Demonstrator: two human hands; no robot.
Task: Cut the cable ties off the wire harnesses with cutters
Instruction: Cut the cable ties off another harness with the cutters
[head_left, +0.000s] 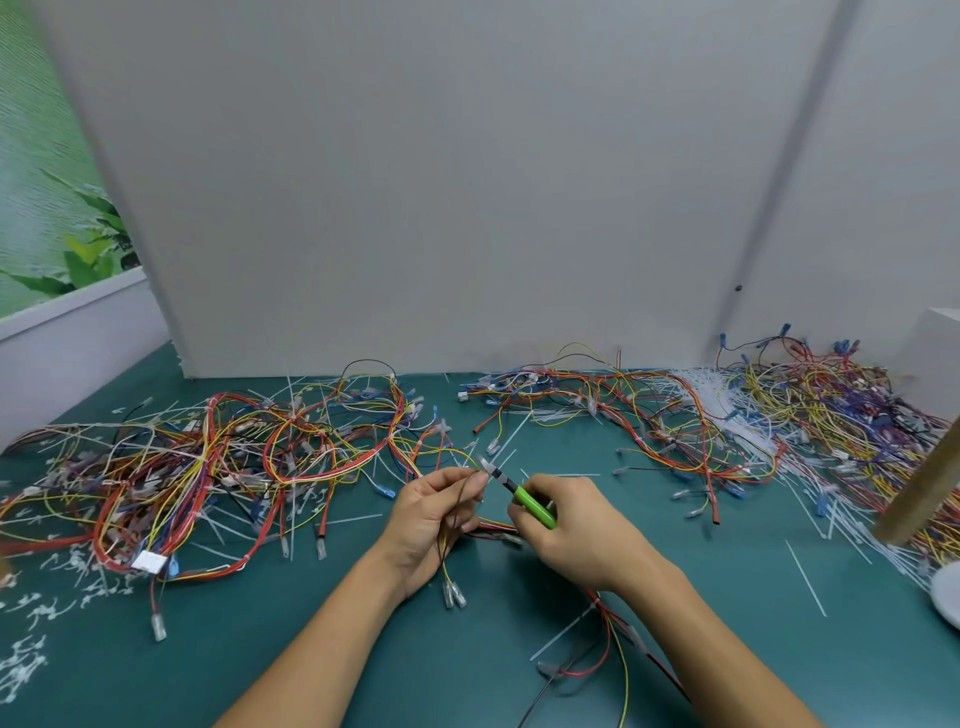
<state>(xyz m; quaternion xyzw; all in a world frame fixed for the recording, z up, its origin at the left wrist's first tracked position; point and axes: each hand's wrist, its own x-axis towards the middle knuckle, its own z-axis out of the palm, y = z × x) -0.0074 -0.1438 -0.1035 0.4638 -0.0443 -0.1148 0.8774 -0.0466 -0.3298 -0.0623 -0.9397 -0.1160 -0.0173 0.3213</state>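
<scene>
My left hand (434, 519) pinches a thin bundle of wires, a wire harness (448, 551), between thumb and fingertips above the green mat; its wires hang down past my palm to clear terminals (453, 594). My right hand (566, 525) grips green-handled cutters (524, 500). The cutters' metal tip (488, 466) points up and left and sits right at my left fingertips, at the wires held there. Whether a cable tie lies between the blades is too small to tell.
A big tangle of coloured harnesses (208, 467) covers the left of the green mat (467, 675). More harnesses (649, 410) and a heap of white cable ties (727, 410) lie at the back right. A white partition (441, 208) stands behind. Cut tie scraps (26, 660) lie at the left edge.
</scene>
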